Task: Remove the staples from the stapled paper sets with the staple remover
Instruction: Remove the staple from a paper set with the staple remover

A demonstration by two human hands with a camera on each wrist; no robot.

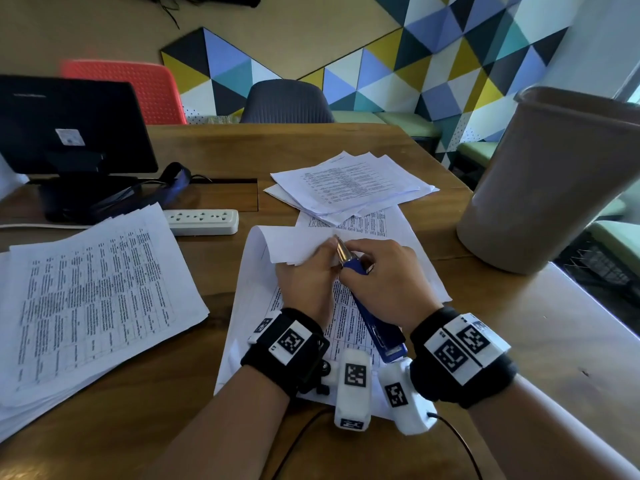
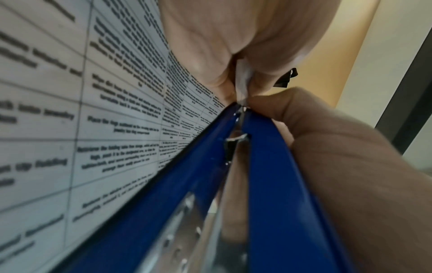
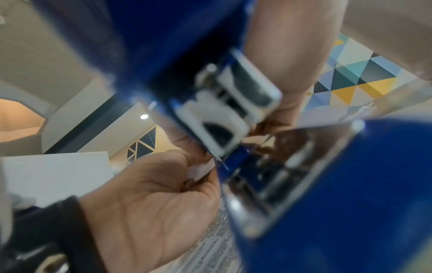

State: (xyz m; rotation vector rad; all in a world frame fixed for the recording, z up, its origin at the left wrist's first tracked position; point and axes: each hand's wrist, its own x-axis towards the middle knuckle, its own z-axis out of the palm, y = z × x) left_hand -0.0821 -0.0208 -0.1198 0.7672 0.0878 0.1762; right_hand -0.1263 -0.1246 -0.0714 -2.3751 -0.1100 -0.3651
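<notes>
A stapled paper set [image 1: 263, 289] lies on the wooden desk before me, its top corner folded back. My left hand [image 1: 304, 275] pinches that folded corner [image 3: 201, 170]. My right hand [image 1: 384, 271] grips a blue stapler [image 1: 374, 317] with a metal tip that serves as the staple remover, and the tip [image 1: 341, 249] meets the pinched corner. In the left wrist view the blue tool [image 2: 233, 184] runs up to the paper held between the fingers [image 2: 205, 61]. The right wrist view is blurred and shows the tool's open metal end [image 3: 226, 118]. The staple itself is hidden.
A thick stack of printed sheets [image 1: 90, 299] lies at the left. A loose pile of sheets [image 1: 349, 185] sits behind the work. A grey bin [image 1: 540, 181] stands at the right, a white power strip [image 1: 204, 221] and a monitor [image 1: 69, 126] at the back left.
</notes>
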